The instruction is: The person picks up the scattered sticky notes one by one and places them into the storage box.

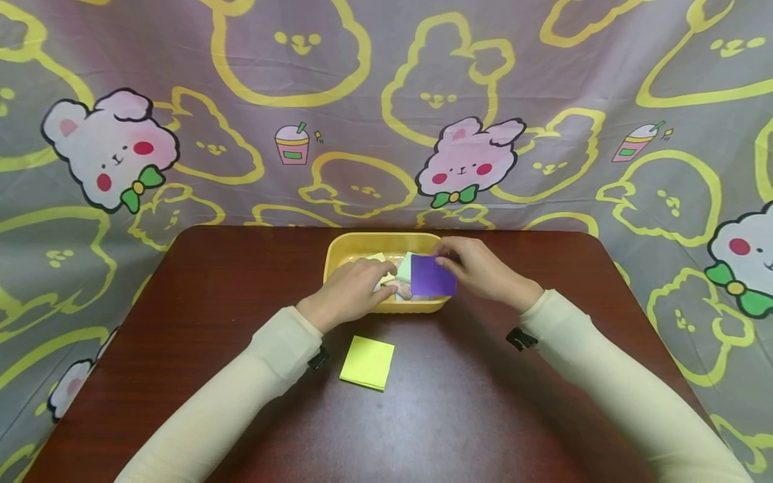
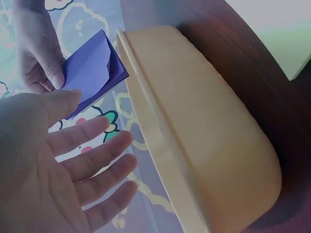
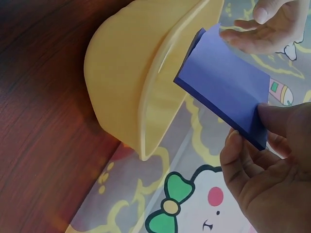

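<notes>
A purple sticky note pad (image 1: 430, 276) is pinched by its edge between the thumb and fingers of my right hand (image 1: 480, 270), over the right end of a yellow plastic basin (image 1: 417, 307). Its top sheet lifts at one side in the left wrist view. My left hand (image 1: 352, 288) reaches over the basin's left part with fingers spread, holding nothing. In the left wrist view, its thumb tip overlaps the purple pad (image 2: 92, 73). Inside the basin lie a pale green paper (image 1: 405, 266) and other light pieces, partly hidden by my left hand.
A bright yellow sticky note pad (image 1: 367, 363) lies on the dark brown table (image 1: 483, 402), in front of the basin. Behind the table hangs a grey cloth (image 1: 374, 127) with cartoon bears and rabbits.
</notes>
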{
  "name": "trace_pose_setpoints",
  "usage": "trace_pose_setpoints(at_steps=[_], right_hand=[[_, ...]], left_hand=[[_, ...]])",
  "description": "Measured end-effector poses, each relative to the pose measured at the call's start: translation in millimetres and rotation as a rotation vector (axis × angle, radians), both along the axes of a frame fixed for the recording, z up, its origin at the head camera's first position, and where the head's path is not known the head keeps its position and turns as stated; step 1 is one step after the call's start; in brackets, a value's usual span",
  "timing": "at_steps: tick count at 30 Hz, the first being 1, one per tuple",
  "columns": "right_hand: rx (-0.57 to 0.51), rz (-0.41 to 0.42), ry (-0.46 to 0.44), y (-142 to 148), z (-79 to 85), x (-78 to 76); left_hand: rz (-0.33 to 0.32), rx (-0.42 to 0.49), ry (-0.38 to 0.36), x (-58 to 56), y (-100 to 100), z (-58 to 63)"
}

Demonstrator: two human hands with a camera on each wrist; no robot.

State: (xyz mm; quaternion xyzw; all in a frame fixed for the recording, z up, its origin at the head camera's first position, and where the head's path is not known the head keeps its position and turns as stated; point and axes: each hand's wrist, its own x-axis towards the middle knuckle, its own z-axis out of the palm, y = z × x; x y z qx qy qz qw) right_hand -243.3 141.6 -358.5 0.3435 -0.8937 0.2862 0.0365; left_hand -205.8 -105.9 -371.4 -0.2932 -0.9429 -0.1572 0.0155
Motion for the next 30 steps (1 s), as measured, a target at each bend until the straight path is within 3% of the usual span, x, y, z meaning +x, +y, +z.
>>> trace_pose_setpoints(at_steps=[10,18,24,30], right_hand=[[0.008,-0.006,-0.061,-5,-4.4,-5.6],[0.013,0.015,-0.023,-9,-8.3,-10.4],[0.031,-0.001,-0.049,-15,-7.4,-11.5],[0.063,-0.008,-0.075,-18,-11.6,-13.4]], left_hand=[[0.008,-0.016,-0.01,-4.1,-1,-2.2],[0.016,-0.026,-0.018,-8.2,-3,-6.3],[0.032,-0.022,-0.049,-11.0,-4,-7.7],[0.025,-0.031,-0.032,-13.3,-7,-11.8]])
